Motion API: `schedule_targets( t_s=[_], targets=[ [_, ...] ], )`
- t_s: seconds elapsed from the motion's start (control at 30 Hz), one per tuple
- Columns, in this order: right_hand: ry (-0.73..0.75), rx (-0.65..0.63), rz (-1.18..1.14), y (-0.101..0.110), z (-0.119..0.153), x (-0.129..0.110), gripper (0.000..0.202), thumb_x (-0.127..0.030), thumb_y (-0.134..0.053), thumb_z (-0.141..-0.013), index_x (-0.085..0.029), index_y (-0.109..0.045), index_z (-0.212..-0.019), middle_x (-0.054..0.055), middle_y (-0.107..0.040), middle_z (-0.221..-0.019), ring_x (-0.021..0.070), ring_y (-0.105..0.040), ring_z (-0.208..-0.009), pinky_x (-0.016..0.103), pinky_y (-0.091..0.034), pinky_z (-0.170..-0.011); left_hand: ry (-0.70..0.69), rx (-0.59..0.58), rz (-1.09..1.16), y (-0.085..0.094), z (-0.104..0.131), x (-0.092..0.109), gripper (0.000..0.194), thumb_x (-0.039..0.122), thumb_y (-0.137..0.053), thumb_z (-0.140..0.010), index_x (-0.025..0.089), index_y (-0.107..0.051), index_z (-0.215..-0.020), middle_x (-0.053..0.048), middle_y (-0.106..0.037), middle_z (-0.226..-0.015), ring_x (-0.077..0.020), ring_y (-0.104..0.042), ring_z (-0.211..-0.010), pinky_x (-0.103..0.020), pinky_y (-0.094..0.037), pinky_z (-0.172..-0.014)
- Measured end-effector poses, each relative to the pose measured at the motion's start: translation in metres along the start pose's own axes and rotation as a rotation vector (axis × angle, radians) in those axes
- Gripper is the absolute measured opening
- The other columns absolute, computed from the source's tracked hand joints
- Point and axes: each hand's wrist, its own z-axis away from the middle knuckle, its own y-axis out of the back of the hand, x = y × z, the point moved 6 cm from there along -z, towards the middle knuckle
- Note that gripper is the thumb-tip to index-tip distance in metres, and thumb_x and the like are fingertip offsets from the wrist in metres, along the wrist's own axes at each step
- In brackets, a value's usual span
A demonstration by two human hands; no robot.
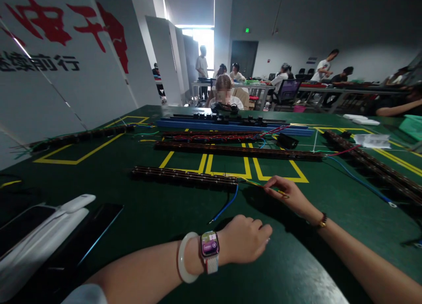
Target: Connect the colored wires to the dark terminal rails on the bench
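Observation:
My right hand [285,194] pinches a thin yellow-green wire [252,181] between thumb and fingertips. The wire runs from the right end of a dark, narrow strip [184,176] lying on the green table. A blue wire [227,205] with a bare metal tip hangs off that same end and rests on the table. My left hand [245,239], wearing a watch and a pale bangle, lies nearer to me, below the blue wire and not touching it. Its fingers are curled together, and whatever they might hold is hidden.
Longer dark strips [237,150] and blue rails [184,124] lie farther back. More strips [376,163] slant along the right, with a blue wire [362,184] beside them. A white device [62,220] and a black slab [99,229] sit at left. A person [226,95] sits across the table.

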Motion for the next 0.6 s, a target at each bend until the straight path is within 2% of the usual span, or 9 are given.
schedule_targets(
  t_s=[0.1, 0.2, 0.33, 0.4, 0.47, 0.53, 0.6],
  targets=[
    [0.016, 0.012, 0.094, 0.006, 0.002, 0.007, 0.026, -0.043, -0.060, -0.083, -0.019, -0.065, -0.090, 0.007, -0.067, -0.090, 0.0202, -0.062, -0.085, 0.035, -0.049, -0.079, 0.125, 0.039, -0.018, 0.012, 0.000, -0.011, 0.025, 0.029, -0.028, -0.094, 0.017, -0.050, -0.096, -0.004, -0.062, -0.086, -0.0162, -0.060, -0.073, -0.029, -0.046, -0.061],
    [0.099, -0.019, 0.194, 0.013, 0.001, 0.002, 0.026, -0.043, -0.057, -0.085, -0.021, -0.067, -0.095, 0.008, -0.067, -0.092, 0.0211, -0.062, -0.088, 0.037, -0.049, -0.081, 0.359, 0.053, -0.063, 0.023, 0.003, -0.033, 0.029, 0.031, -0.026, -0.095, 0.017, -0.050, -0.101, -0.005, -0.061, -0.089, -0.0170, -0.061, -0.075, -0.029, -0.047, -0.060],
    [0.170, -0.215, 0.270, 0.017, 0.001, -0.005, 0.026, -0.038, -0.059, -0.084, -0.023, -0.067, -0.104, 0.008, -0.066, -0.102, 0.0218, -0.059, -0.097, 0.040, -0.046, -0.088, 0.629, -0.059, -0.116, 0.025, 0.007, -0.062, 0.035, 0.038, -0.033, -0.094, 0.014, -0.049, -0.113, -0.010, -0.061, -0.093, -0.0196, -0.063, -0.076, -0.028, -0.048, -0.056],
    [0.153, -0.321, 0.262, 0.017, 0.002, -0.004, 0.028, -0.037, -0.061, -0.083, -0.024, -0.067, -0.107, 0.008, -0.065, -0.108, 0.0228, -0.057, -0.104, 0.044, -0.042, -0.095, 0.676, -0.098, -0.111, 0.024, 0.008, -0.068, 0.036, 0.038, -0.035, -0.093, 0.013, -0.050, -0.114, -0.011, -0.061, -0.093, -0.0201, -0.063, -0.076, -0.029, -0.049, -0.056],
    [0.118, -0.358, 0.240, 0.019, 0.003, -0.004, 0.030, -0.037, -0.058, -0.084, -0.025, -0.065, -0.110, 0.008, -0.063, -0.113, 0.0235, -0.054, -0.109, 0.046, -0.038, -0.099, 0.676, -0.120, -0.098, 0.022, 0.007, -0.069, 0.034, 0.037, -0.035, -0.094, 0.013, -0.051, -0.113, -0.010, -0.061, -0.093, -0.0201, -0.064, -0.077, -0.029, -0.050, -0.057],
    [0.094, -0.307, 0.226, 0.024, 0.002, -0.009, 0.030, -0.037, -0.053, -0.088, -0.025, -0.064, -0.113, 0.008, -0.061, -0.116, 0.0234, -0.053, -0.111, 0.045, -0.039, -0.100, 0.667, -0.140, -0.080, 0.018, 0.007, -0.069, 0.032, 0.035, -0.035, -0.094, 0.013, -0.052, -0.111, -0.010, -0.062, -0.093, -0.0199, -0.064, -0.077, -0.028, -0.049, -0.057],
    [0.117, -0.192, 0.236, 0.035, 0.001, -0.025, 0.030, -0.039, -0.051, -0.089, -0.026, -0.064, -0.112, 0.007, -0.061, -0.116, 0.0228, -0.054, -0.111, 0.043, -0.040, -0.099, 0.654, -0.146, -0.057, 0.013, 0.006, -0.068, 0.031, 0.034, -0.034, -0.094, 0.013, -0.052, -0.110, -0.010, -0.062, -0.092, -0.0197, -0.064, -0.076, -0.028, -0.049, -0.058]
  ],
)
